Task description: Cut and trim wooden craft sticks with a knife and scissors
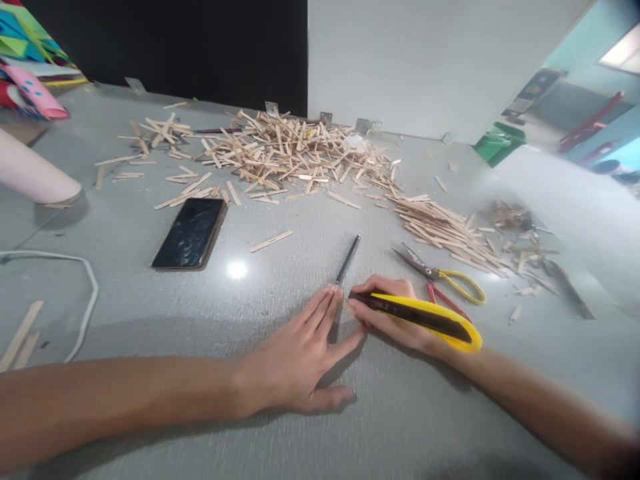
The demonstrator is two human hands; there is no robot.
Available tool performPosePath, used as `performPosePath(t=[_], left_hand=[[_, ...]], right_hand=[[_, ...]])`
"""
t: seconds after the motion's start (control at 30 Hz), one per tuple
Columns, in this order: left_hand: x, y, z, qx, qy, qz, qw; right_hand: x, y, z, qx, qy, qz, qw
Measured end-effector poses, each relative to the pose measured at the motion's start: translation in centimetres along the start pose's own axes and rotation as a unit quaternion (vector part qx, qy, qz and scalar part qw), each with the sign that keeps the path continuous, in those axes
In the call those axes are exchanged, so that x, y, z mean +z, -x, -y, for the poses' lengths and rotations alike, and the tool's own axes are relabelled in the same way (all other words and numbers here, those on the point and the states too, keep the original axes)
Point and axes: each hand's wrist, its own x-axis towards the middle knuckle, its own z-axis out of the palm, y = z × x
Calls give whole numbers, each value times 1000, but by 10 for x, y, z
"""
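Observation:
My left hand (305, 360) lies flat on the grey table (150, 313), fingers stretched out and pressed down on something small that I cannot make out at the fingertips. My right hand (400, 320) is closed round a yellow and black utility knife (425, 313), its tip touching the table right beside my left fingertips. A black pen (348, 259) lies just beyond both hands.
Scissors with yellow and red handles (440, 277) lie right of the pen. A black phone (191, 233) lies to the left. Piles of wooden sticks (290, 153) and a neater bundle (440, 227) cover the far side. A white cable (85, 293) and pink roll (35, 177) sit left.

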Motion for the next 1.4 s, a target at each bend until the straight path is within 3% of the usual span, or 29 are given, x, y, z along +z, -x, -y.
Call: performPosePath(t=[0.2,0.47,0.7,0.9,1.03,1.13,1.27,1.33,1.4], left_hand=[[1,0,-1,-7,15,-7,1000],[1,0,-2,-11,6,-15,1000],[-2,-1,-6,-19,-35,-46,998],[-2,-6,0,-114,-92,-83,986],[-2,-6,8,-161,13,-91,983],[-4,-4,8,-182,131,-107,969],[-10,-9,7,-232,314,-149,908],[-15,-14,7,-230,389,-150,879],[-18,-18,8,-208,456,-114,858]], right_hand=[[1,-2,-3,36,8,21,999],[2,-4,12,42,96,36,994],[1,-4,1,41,53,8,998],[5,1,-4,93,-76,-42,992],[6,1,-2,103,-102,-43,989],[7,0,-10,45,-75,-26,996],[9,1,-15,-14,-88,11,996],[11,5,-11,21,-168,7,986],[14,10,-4,69,-237,-14,969]])
